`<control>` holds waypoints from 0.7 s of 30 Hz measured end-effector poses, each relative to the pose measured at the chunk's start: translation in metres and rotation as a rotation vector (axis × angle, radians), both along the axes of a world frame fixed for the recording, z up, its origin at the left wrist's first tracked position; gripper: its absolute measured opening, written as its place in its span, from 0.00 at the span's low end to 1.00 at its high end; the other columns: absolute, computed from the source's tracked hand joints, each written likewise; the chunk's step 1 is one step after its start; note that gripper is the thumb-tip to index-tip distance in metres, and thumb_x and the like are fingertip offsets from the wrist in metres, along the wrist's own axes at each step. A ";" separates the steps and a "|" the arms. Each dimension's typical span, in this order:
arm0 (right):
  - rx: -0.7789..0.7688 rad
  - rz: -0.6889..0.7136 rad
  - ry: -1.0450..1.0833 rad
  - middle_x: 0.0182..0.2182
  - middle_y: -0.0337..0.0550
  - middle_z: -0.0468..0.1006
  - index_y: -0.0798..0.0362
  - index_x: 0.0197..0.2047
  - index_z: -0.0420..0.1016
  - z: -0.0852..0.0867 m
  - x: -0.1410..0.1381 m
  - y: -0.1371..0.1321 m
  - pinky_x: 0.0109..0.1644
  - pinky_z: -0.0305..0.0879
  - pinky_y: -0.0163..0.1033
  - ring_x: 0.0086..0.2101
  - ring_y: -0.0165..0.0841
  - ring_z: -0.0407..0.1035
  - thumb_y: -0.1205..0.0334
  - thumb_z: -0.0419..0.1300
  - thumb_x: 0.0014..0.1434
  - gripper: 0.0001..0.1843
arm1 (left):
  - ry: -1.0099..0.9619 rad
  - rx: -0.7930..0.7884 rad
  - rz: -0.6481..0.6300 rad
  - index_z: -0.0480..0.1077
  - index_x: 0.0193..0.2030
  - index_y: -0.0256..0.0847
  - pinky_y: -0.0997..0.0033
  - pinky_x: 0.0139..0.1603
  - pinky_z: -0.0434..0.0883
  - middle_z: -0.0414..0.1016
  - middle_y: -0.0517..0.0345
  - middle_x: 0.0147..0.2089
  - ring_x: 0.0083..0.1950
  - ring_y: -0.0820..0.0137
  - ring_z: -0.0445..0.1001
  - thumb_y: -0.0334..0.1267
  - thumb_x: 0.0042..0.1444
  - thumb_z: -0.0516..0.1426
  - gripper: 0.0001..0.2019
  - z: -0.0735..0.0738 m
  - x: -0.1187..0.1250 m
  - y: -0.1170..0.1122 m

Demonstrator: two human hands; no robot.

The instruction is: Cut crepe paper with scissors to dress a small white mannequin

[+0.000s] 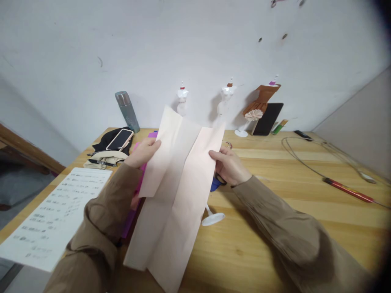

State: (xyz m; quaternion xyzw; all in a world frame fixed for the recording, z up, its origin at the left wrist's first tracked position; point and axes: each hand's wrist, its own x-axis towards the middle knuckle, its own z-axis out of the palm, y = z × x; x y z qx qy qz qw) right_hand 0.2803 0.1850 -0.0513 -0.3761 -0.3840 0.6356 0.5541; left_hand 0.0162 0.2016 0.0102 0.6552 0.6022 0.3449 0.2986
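My left hand (143, 151) pinches the left edge of a folded sheet of pale pink paper (192, 183), thumb on the front. At the opposite edge my right hand (229, 166) grips the same paper between thumb and fingers. The sheet is raised above the table, with lengthwise creases and a cream flap on the left. Bright magenta paper (130, 219) shows under and beside my left hand. Past the paper's right edge, a white round stand base (213, 219) and a bit of blue material (215, 184) are partly hidden.
Two white mini dress forms (182, 101) and one wearing a brown paper dress (259, 101) stand by the wall. A thermos (127, 112), phone (120, 139) and handwritten sheet (58, 215) lie left. A black tablet (269, 119), glue stick (279, 127) and red-handled corded tool (348, 190) are right.
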 end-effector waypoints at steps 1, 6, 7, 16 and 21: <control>0.010 -0.027 -0.030 0.29 0.42 0.83 0.50 0.35 0.76 0.000 -0.001 -0.001 0.37 0.75 0.47 0.30 0.41 0.76 0.64 0.70 0.46 0.11 | 0.153 0.056 0.019 0.66 0.20 0.40 0.69 0.31 0.58 0.66 0.59 0.21 0.27 0.67 0.66 0.41 0.60 0.53 0.17 0.001 -0.001 0.000; 0.030 -0.038 -0.074 0.25 0.37 0.81 0.49 0.35 0.76 0.005 -0.009 -0.008 0.29 0.70 0.41 0.24 0.35 0.73 0.63 0.71 0.43 0.14 | 0.845 0.259 0.093 0.73 0.32 0.35 0.62 0.42 0.65 0.76 0.43 0.32 0.38 0.56 0.75 0.38 0.64 0.45 0.18 0.003 0.011 -0.007; 0.043 -0.015 -0.059 0.26 0.38 0.81 0.50 0.34 0.76 0.007 -0.010 -0.010 0.30 0.70 0.41 0.25 0.35 0.73 0.63 0.71 0.42 0.14 | 0.917 0.267 0.108 0.74 0.35 0.33 0.60 0.43 0.66 0.77 0.39 0.34 0.40 0.54 0.76 0.37 0.65 0.45 0.18 0.002 0.014 -0.009; 0.036 0.186 0.005 0.37 0.49 0.85 0.54 0.39 0.80 0.019 -0.008 -0.020 0.47 0.73 0.50 0.38 0.45 0.78 0.62 0.71 0.44 0.17 | 0.946 0.245 0.127 0.74 0.33 0.35 0.58 0.44 0.65 0.78 0.38 0.37 0.41 0.53 0.75 0.34 0.62 0.44 0.17 -0.005 0.017 -0.012; 0.005 0.231 0.030 0.35 0.48 0.85 0.54 0.38 0.80 0.022 -0.009 -0.023 0.49 0.72 0.51 0.40 0.46 0.78 0.65 0.68 0.43 0.14 | 0.249 0.114 -0.048 0.67 0.23 0.39 0.58 0.48 0.65 0.74 0.44 0.31 0.44 0.54 0.72 0.36 0.58 0.52 0.14 -0.020 0.045 -0.022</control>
